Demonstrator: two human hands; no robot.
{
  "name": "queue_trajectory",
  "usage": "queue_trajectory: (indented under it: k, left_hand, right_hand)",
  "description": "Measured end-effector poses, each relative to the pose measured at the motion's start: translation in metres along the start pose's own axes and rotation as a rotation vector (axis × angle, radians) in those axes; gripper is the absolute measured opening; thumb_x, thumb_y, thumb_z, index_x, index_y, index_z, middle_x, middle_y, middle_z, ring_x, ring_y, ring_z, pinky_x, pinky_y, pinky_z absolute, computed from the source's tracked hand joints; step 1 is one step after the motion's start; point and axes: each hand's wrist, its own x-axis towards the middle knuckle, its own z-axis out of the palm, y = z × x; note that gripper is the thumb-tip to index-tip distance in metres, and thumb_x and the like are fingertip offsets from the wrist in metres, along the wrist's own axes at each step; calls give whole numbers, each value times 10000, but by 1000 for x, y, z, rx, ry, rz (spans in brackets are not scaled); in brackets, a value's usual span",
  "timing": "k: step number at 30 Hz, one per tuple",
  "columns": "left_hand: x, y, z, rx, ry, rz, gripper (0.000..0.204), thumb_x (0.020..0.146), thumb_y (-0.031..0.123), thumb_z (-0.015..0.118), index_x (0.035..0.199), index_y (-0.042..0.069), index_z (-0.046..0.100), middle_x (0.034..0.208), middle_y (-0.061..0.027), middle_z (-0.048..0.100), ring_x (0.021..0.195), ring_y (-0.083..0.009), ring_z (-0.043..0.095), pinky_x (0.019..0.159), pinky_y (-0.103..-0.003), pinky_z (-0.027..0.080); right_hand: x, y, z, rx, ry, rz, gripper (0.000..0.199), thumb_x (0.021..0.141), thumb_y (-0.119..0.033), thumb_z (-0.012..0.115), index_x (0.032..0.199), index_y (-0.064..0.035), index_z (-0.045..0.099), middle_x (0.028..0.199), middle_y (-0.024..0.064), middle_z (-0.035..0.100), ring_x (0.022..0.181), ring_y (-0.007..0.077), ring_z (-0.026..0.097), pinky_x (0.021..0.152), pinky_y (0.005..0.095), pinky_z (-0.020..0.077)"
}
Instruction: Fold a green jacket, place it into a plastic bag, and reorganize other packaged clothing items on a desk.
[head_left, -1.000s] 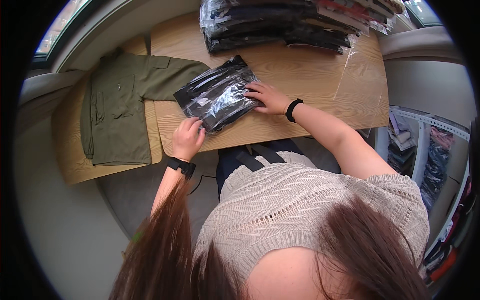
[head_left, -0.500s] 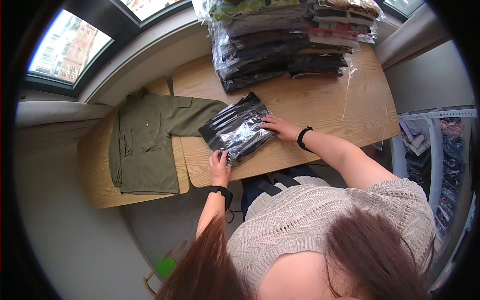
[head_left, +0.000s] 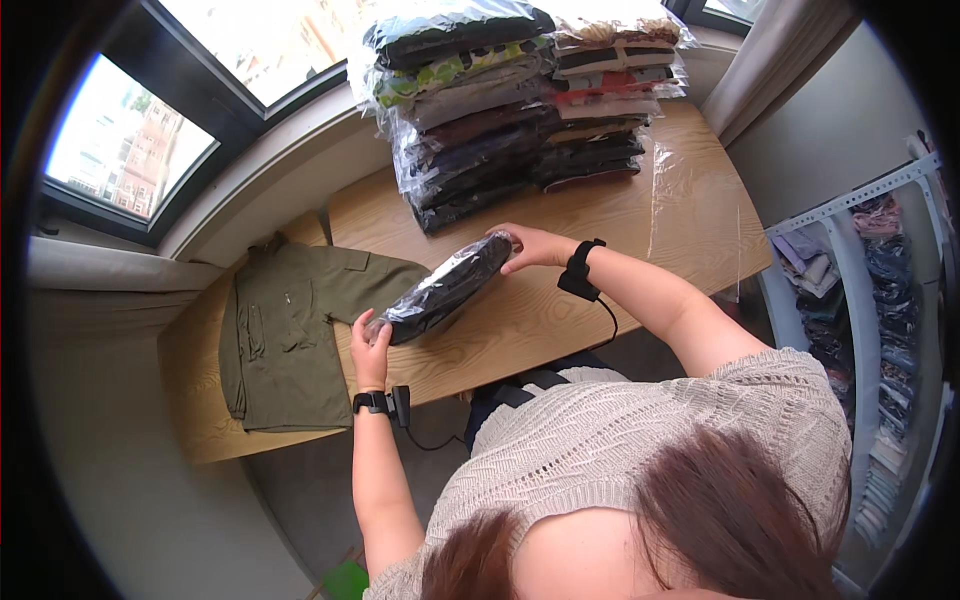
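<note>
While aslant, dark bagged bundle (head_left: 450, 286) between left fingers (head_left: 361, 324) and right fingers (head_left: 514, 264).

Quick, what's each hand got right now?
Left hand: closed on one end of the dark plastic-wrapped package.
Right hand: closed on the package's other end.

Over at the left, I see a dark-framed window (head_left: 130, 140) with tall buildings (head_left: 158, 165) outside and a pale curtain (head_left: 110, 285) below it; another curtain (head_left: 775, 75) hangs at upper right. Beyond that, my view shows a light metal rack (head_left: 855, 300) of folded clothes (head_left: 885, 290) (something green (head_left: 346, 581) peeks in at the lower edge, too cut off to name).
</note>
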Motion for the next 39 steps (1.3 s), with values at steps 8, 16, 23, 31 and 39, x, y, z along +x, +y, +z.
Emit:
queue_trajectory:
  k: [8,16,23,31,39]
  left_hand:
    - [-6,-60,3,9,-107,41,953,665,491,805,1366,-2,388,1316,-125,485,1208,-230,466,1034,-327,350]
    - [-4,-72,-1,38,-231,-29,952,611,302,876,1352,-1,362,1307,-139,487,1226,-236,451,1055,-338,328]
    - [24,-91,1,2,-38,-20,378,824,99,682,1145,-5,513,1083,-85,608,1027,-182,556,922,-325,419]
    - [98,-71,-72,-249,173,-97,391,906,156,635,1183,-64,469,1082,-69,575,969,-117,535,881,-252,428]
    - [229,-67,-121,-203,171,-78,326,929,194,603,1125,-52,520,1013,-68,615,893,-120,558,817,-256,443]
  right_hand:
    - [18,52,39,23,165,-21,637,694,-72,776,1265,-81,494,1210,70,590,1138,192,520,988,330,399]
    - [29,56,37,-41,241,59,556,724,-121,778,1223,-79,536,1161,73,619,1111,197,539,970,330,409]
    - [46,43,50,-97,376,140,530,794,-203,738,1241,-28,513,1169,99,616,1077,222,568,954,324,425]
    - [122,-17,87,40,487,119,605,826,-342,707,1230,47,481,1147,177,610,1051,243,582,906,331,456]
    - [241,-27,98,238,626,83,659,760,-256,695,1268,75,436,1146,185,586,1039,228,565,910,319,438]
